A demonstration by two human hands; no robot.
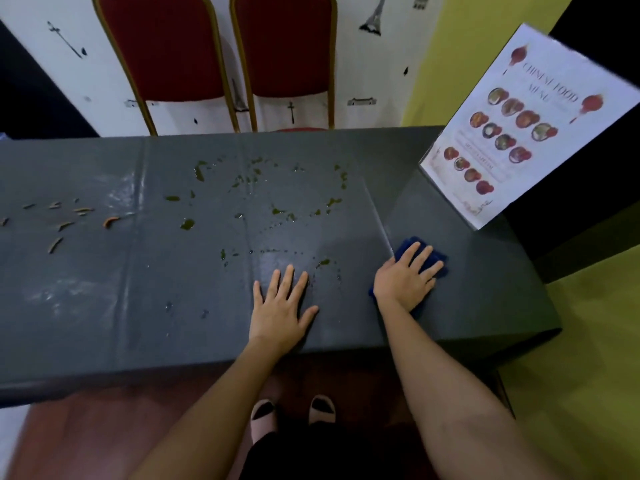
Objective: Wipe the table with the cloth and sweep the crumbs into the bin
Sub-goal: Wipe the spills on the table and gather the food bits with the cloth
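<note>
A dark grey table [104,306] fills the middle of the head view. Green smears and drops [273,188] are scattered over its centre, and several orange-brown crumbs [65,220] lie at its left. My right hand [405,278] presses flat on a blue cloth [408,247] near the table's right end; only the cloth's edges show around my fingers. My left hand [280,306] rests flat on the table near the front edge, fingers spread, holding nothing. No bin is in view.
A menu stand [516,129] leans at the table's far right corner. Two red chairs [221,57] with gold frames stand behind the table against a white wall. My feet [294,414] show below the front edge.
</note>
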